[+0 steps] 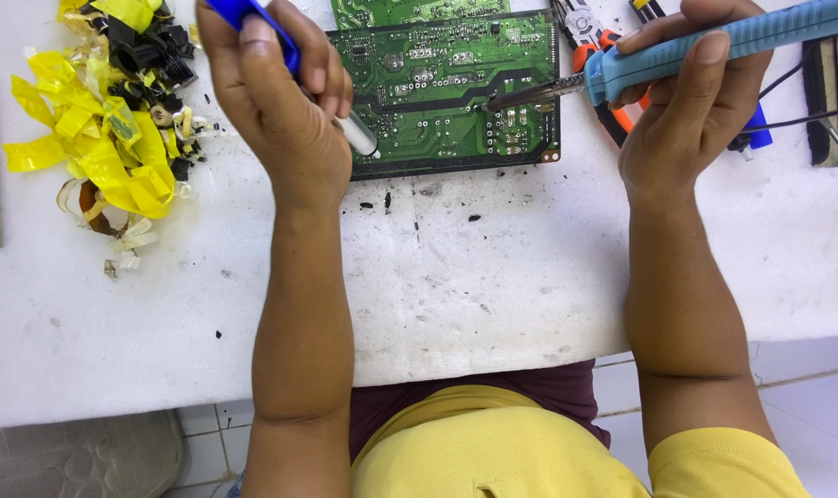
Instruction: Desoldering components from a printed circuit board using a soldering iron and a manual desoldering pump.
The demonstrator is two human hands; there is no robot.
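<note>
A green circuit board lies solder side up on a white foam pad. My right hand grips a light-blue soldering iron, whose metal tip rests on the board near its middle right. My left hand holds a blue desoldering pump with a silver barrel; its white nozzle points down at the board's lower left edge. A second green board lies just behind the first.
A heap of yellow tape scraps and black parts sits at the left. Orange-handled pliers lie behind the iron. Black cables and another tool are at the far right. Dark crumbs dot the foam below the board.
</note>
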